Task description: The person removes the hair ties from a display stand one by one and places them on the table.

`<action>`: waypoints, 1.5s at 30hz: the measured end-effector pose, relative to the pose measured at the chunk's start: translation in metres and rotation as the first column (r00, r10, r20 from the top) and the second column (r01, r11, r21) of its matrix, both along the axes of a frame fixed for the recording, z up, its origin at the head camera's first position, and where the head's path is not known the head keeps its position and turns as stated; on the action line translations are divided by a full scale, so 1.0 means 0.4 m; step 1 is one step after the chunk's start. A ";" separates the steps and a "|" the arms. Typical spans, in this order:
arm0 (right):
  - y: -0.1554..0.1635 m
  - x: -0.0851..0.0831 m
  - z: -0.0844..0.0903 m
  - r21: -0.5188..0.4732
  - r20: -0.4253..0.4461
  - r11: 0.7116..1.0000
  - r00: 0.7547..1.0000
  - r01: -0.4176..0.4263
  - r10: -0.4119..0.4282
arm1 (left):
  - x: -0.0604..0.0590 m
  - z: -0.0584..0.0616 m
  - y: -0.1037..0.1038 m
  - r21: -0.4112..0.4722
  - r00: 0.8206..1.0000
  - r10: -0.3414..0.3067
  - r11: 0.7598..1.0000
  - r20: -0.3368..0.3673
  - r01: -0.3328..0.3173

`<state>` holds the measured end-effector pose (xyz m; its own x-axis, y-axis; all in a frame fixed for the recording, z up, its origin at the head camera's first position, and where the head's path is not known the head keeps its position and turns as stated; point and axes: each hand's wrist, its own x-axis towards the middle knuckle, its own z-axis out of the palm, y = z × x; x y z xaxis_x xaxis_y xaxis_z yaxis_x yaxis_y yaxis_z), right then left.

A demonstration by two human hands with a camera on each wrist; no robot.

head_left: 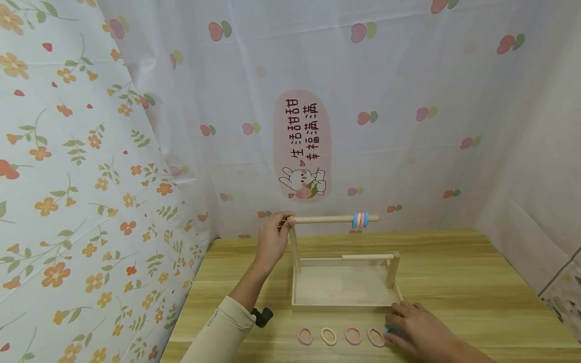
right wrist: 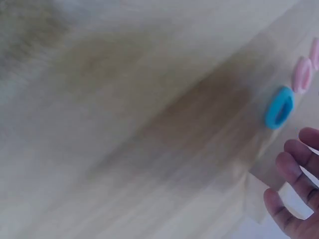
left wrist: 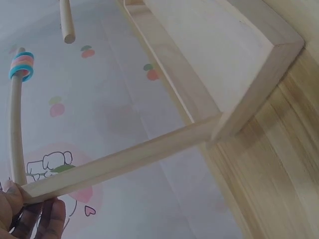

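One blue ring [head_left: 394, 331] half-hidden under right hand [head_left: 419, 330].

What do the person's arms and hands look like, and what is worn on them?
Both hands, left hand and right hand, are bare, with no gloves or rings visible. The left arm wears a beige sleeve with small grey lettering near its cuff. No sleeve shows on the right.

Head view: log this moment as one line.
left hand grips upper rod end | right hand over blue ring on table | three rings on rod
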<state>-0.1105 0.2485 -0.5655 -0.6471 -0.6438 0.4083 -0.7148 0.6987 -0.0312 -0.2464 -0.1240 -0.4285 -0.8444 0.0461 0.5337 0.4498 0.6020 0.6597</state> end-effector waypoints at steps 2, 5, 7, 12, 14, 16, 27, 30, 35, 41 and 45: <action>-0.005 -0.006 0.009 -0.022 -0.016 1.000 1.000 0.006 -0.006 | 0.000 0.000 -0.001 -0.064 0.999 0.011 0.998 -0.039 -0.014; -0.012 -0.020 0.035 -0.052 -0.062 0.999 0.998 -0.002 -0.001 | 0.000 0.003 -0.001 -0.151 0.995 0.022 0.988 -0.098 -0.037; -0.017 -0.032 0.057 -0.071 -0.097 0.997 0.995 -0.019 0.012 | -0.001 0.005 0.000 -0.180 0.993 0.024 0.983 -0.120 -0.046; -0.022 -0.078 0.117 -0.103 -0.213 0.993 0.976 -0.059 0.036 | -0.004 0.005 -0.004 -0.214 0.990 0.022 0.975 -0.143 -0.053; -0.020 -0.098 0.144 -0.119 -0.233 0.991 0.972 -0.052 0.023 | -0.005 0.004 -0.005 -0.221 0.988 0.017 0.974 -0.156 -0.051; -0.019 -0.117 0.171 -0.139 -0.230 0.990 0.973 -0.030 -0.003 | -0.005 0.004 -0.006 -0.231 0.985 0.016 0.971 -0.173 -0.057; -0.018 -0.192 0.268 -0.184 -0.183 0.982 0.981 0.032 -0.066 | -0.004 0.008 -0.004 -0.232 0.981 0.012 0.971 -0.193 -0.057; -0.015 -0.208 0.282 -0.181 -0.205 0.983 0.976 0.038 -0.076 | -0.002 0.009 -0.003 -0.219 0.984 0.010 0.975 -0.180 -0.050; -0.011 -0.235 0.297 -0.196 -0.265 0.980 0.960 0.034 -0.086 | -0.001 0.011 -0.003 -0.209 0.982 0.012 0.976 -0.188 -0.052; -0.015 -0.261 0.312 -0.201 -0.294 0.977 0.946 0.076 -0.134 | -0.002 0.012 -0.004 -0.208 0.980 0.013 0.976 -0.200 -0.055; -0.023 -0.275 0.323 -0.220 -0.314 0.973 0.939 0.074 -0.143 | -0.004 0.010 -0.002 -0.211 0.981 0.023 0.975 -0.193 -0.064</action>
